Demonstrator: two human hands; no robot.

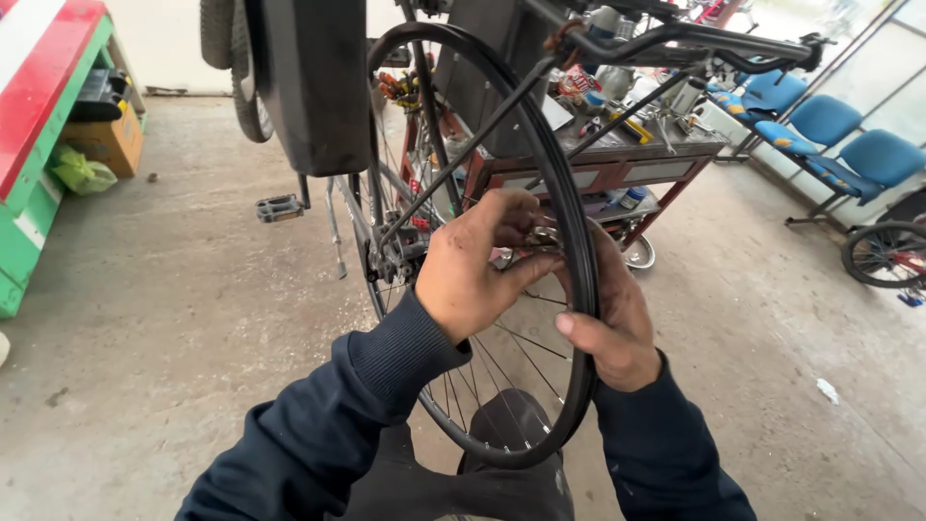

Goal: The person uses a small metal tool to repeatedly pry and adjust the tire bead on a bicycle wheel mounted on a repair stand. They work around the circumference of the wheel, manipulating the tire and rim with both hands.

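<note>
Left hand [473, 275] pinched a small metal fitting [542, 234] beside the rear wheel's rim [579, 289], right hand [612, 323] clamped that rim; greasy fingers could've easily dropped it between the spokes [511, 362].

The black rubber tyre [569, 251] on the bicycle wheel looks matt and smooth-walled, its thin metal spokes [511, 367] faintly shiny. Both the left hand [470, 265] and the right hand [612, 318] are smudged with dark grime, and their navy knitted cloth sleeves [386, 386] look soft and ribbed at the cuffs. The grey concrete floor [193, 309] is rough, dull and stained. The blue plastic chairs [849, 145] have a slight sheen.
</note>
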